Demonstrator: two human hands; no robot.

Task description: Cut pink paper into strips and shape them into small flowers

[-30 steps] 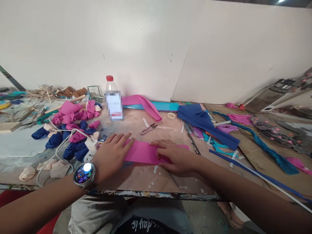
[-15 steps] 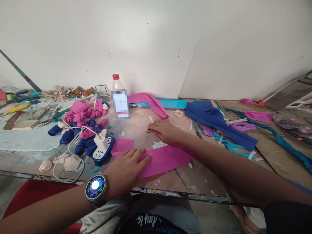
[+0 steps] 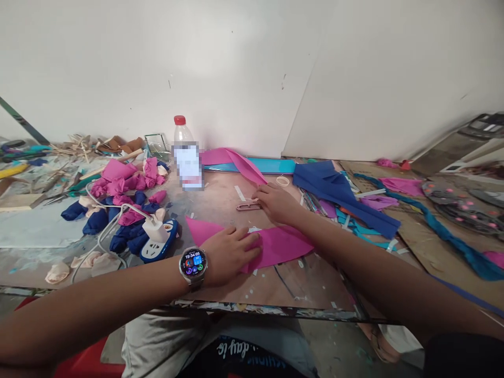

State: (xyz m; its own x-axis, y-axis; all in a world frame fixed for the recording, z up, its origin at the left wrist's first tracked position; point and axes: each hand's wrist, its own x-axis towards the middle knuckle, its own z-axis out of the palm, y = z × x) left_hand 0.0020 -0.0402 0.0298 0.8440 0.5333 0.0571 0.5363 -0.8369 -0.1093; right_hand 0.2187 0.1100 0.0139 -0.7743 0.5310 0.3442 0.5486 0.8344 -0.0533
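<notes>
Left hand (image 3: pixel 232 252) lies on the pink cloth strip (image 3: pixel 285 244), fingers loose and open, pressing, not gripping. The strip is flat in the middle of the surface (image 3: pixel 307 283), near the front edge. Right hand (image 3: pixel 277 202) touches the small snips (image 3: pixel 247 206) just behind; cannot tell if its fingers grip them. Power strip (image 3: pixel 157 244) is left of the cloth.

Magenta fabric strip (image 3: pixel 275 245), pink thread snips (image 3: pixel 247 206), navy cloth (image 3: pixel 338 194), red bottle cap (image 3: pixel 179 120)

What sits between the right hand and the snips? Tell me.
Nothing visible does. The right hand is right at the pink snips, with no object between them. The left hand rests on the pink cloth strip, nearer the person.
</notes>
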